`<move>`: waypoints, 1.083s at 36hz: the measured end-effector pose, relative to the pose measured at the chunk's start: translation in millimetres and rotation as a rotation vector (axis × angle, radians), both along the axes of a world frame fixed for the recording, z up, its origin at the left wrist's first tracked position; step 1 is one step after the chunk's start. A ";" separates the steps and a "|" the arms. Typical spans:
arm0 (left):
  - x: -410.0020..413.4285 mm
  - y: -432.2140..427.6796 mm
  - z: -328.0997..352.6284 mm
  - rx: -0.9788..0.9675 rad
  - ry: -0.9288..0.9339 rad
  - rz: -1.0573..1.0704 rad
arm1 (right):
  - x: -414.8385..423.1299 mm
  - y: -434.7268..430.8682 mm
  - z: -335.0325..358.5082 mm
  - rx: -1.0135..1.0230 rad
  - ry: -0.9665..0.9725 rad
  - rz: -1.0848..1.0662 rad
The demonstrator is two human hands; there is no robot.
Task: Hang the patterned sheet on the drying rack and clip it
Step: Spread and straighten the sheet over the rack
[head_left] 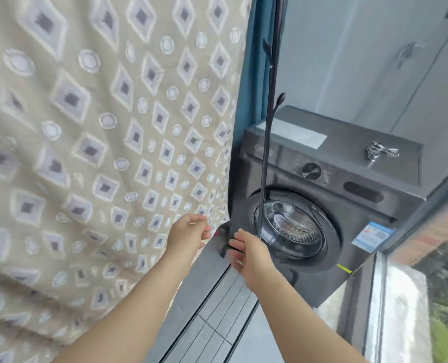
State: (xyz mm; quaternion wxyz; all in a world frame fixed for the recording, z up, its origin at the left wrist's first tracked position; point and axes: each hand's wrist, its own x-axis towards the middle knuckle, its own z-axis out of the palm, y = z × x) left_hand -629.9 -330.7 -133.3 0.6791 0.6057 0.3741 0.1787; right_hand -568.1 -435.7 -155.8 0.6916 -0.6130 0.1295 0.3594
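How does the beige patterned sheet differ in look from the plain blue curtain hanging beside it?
The beige patterned sheet carries pale diamonds and circles; the plain blue curtain has no pattern. The sheet fills the left of the view, while only a narrow strip of the curtain shows between it and the thin black pole. Both are fabrics that hang downward.

One view only: head-worn, wide-angle, with straight edges bowing toward the frame borders. It looks forward and down along both forearms, which enter from the bottom edge. The left hand [189,231] and right hand [249,252] sit just below centre, close to the lens. The patterned sheet [99,127] fills the left half, very near and blurred at far left. The washing machine [322,205] stands right of centre, farther off and tilted in frame. The floor [217,323] shows at bottom centre.
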 end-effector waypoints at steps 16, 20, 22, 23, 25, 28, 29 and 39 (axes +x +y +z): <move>117.5 74.2 126.8 0.294 -0.205 -0.018 | 132.8 75.4 135.1 0.194 -0.309 0.067; 162.0 95.5 161.3 0.387 -0.267 -0.028 | 174.2 98.0 166.7 0.225 -0.376 0.102; 182.5 101.5 176.2 0.422 -0.300 -0.034 | 195.0 102.8 180.1 0.231 -0.424 0.114; 191.6 103.5 183.1 0.439 -0.317 -0.043 | 205.8 104.0 186.7 0.233 -0.447 0.112; 207.6 106.3 196.5 0.474 -0.351 -0.058 | 226.7 106.1 202.5 0.257 -0.485 0.095; 224.7 109.6 220.2 0.503 -0.403 -0.058 | 251.0 109.9 230.6 0.292 -0.563 0.082; 228.8 111.7 229.6 0.516 -0.416 -0.056 | 257.3 112.3 241.3 0.312 -0.599 0.084; 260.9 111.9 312.2 0.699 -0.526 0.071 | 313.8 131.0 353.2 0.520 -0.960 0.237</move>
